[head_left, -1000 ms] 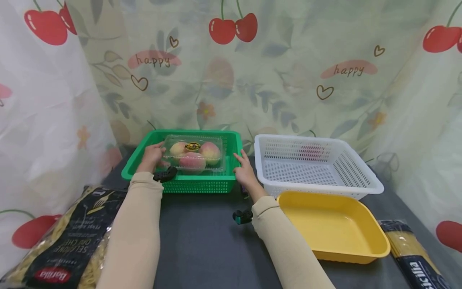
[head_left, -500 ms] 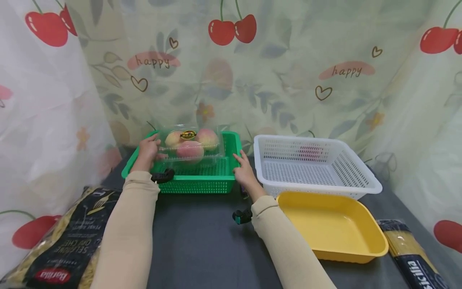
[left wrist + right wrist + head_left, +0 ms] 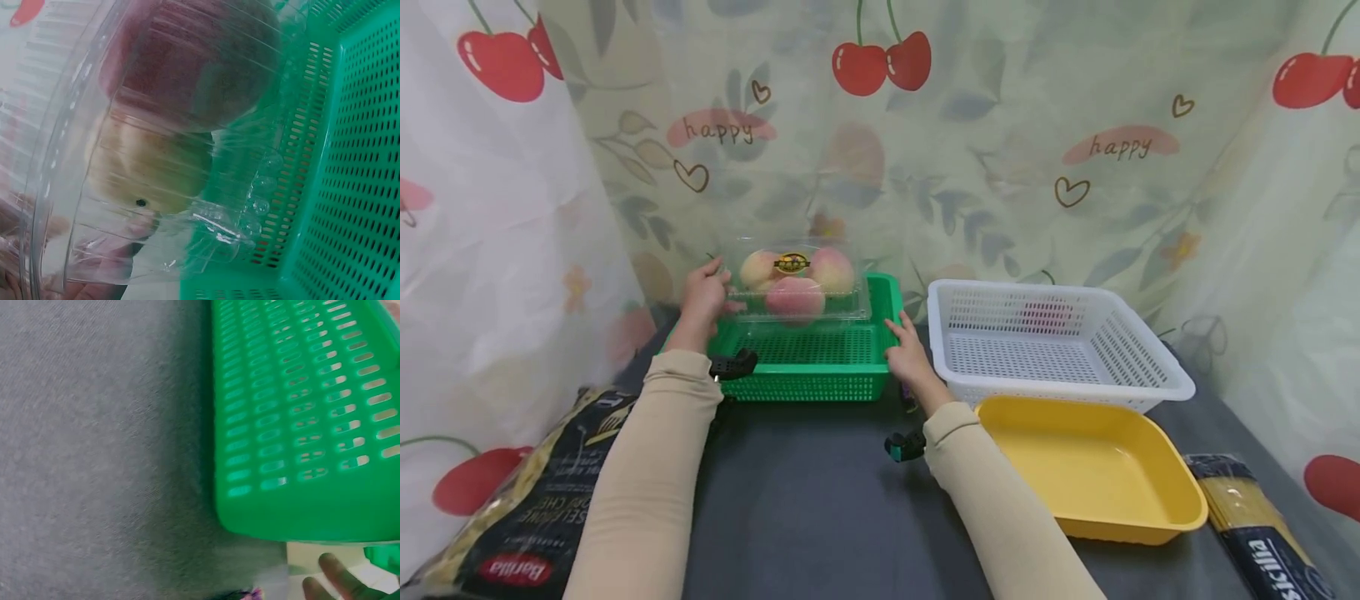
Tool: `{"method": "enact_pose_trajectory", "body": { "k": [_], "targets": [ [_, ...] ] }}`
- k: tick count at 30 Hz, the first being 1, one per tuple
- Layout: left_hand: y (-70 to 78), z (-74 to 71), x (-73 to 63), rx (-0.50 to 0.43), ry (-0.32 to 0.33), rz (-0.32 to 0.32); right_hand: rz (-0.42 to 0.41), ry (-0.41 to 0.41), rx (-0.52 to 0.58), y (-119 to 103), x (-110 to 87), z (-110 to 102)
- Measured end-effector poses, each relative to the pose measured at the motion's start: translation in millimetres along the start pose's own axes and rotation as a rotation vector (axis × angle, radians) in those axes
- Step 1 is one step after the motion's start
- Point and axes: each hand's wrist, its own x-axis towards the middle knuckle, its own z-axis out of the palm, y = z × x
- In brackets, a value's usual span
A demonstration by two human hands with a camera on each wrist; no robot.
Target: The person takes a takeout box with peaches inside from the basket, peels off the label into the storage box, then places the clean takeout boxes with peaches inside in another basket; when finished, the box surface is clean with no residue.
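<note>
In the head view my left hand (image 3: 703, 298) grips the left end of a clear plastic box of peaches (image 3: 793, 300), with a black and yellow label on its lid. The box is raised over the green basket (image 3: 812, 385). Through its wall the left wrist view shows a dark reddish peach (image 3: 187, 62) and a pale one (image 3: 150, 162), with part of the hand at bottom left. My right hand (image 3: 912, 358) is at the basket's right side, its fingers extended against the rim. The right wrist view shows those fingertips (image 3: 334, 569) near the basket's corner.
A white perforated basket (image 3: 1060, 390) stands to the right, with a yellow tray (image 3: 1090, 475) in front of it. A black pasta bag (image 3: 542, 500) lies at left, and a spaghetti packet (image 3: 1255, 525) at far right. A patterned curtain (image 3: 985, 167) hangs behind.
The left hand has lifted the box of peaches up out of the green basket, moving slightly left and away. The right hand has stayed in place.
</note>
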Motion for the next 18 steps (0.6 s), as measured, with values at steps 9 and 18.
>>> {"method": "enact_pose_trajectory", "body": {
  "k": [9, 18],
  "targets": [
    [11.3, -10.7, -15.0, 0.054, -0.078, 0.032, 0.010, -0.060, -0.038, -12.0, -5.1, -7.4],
    [19.0, -21.5, -34.4, 0.070, -0.109, 0.078, 0.072, -0.202, -0.069, -28.0, -14.3, -23.7]
  ]
}}
